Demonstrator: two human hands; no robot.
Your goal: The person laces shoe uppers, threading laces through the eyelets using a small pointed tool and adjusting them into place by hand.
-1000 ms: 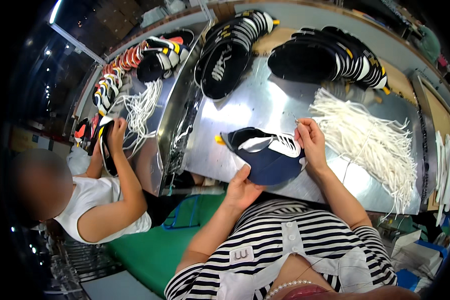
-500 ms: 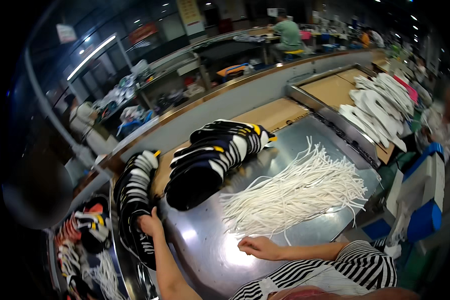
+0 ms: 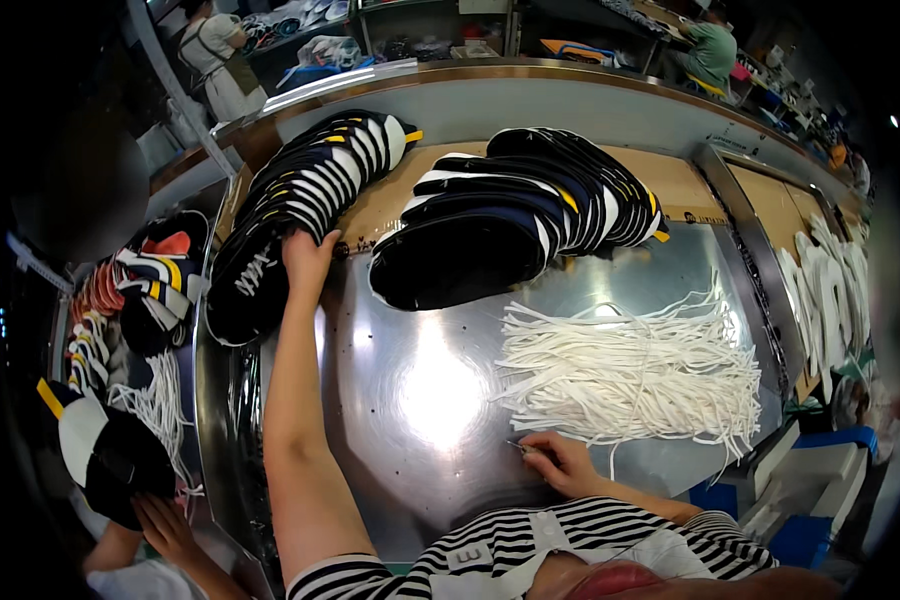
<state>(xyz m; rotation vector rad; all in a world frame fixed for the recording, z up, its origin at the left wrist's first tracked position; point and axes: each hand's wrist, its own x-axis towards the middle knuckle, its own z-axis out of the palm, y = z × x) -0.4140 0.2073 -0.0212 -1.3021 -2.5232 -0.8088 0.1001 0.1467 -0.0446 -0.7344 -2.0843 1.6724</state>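
Shoe-upper rows (image 3: 530, 215), wearer's table (image 3: 375, 385): two; hands (image 3: 309, 262): two.

The left hand (image 3: 309, 256) has moved to the left shoe-upper row (image 3: 305, 185).

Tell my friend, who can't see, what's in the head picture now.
A person's left grip touches a row of overlapping shoe uppers on a metal table. The right grip holds a thin tool near white shoelaces.
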